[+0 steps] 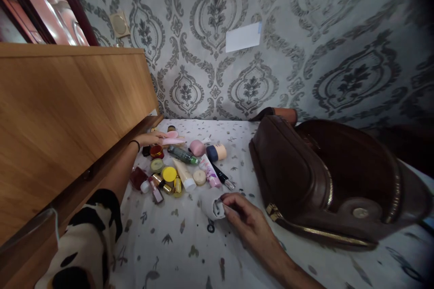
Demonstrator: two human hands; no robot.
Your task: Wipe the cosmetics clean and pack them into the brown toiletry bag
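The surface is a white cloth (190, 248) printed with small leaves and sprigs, running up to a grey-and-white damask-patterned wall (217, 86) at 12 o'clock. A white rectangle (242, 37) is on that wall, and a beige round-faced fitting (119, 24) is on it at 11 o'clock. A wooden panel (74, 122) stands along the 9 to 10 o'clock side, with a glossy pink surface (56, 0) beyond it.

A large brown bag (298, 180) with gold zips takes up the 2 to 3 o'clock side, its mouth gaping. From 10 to 12 o'clock lies a crowd of toiletries: a red-and-gold jar (157, 151), a yellow-lidded jar (169, 174), a dark green bottle (183, 155), a cream tube (184, 174), a white-and-pink tube (210, 171), a pink rounded item (197, 147) and a blue-and-peach container (216, 152). They fill much of the space between the two hands.

The left hand (151, 138) reaches to 10 o'clock, fingers extended over a pink item (172, 140); whether it grips it cannot be told. The right hand (246, 219), near the centre, pinches a white roll (213, 207) between thumb and fingers, on the near side of the toiletries.
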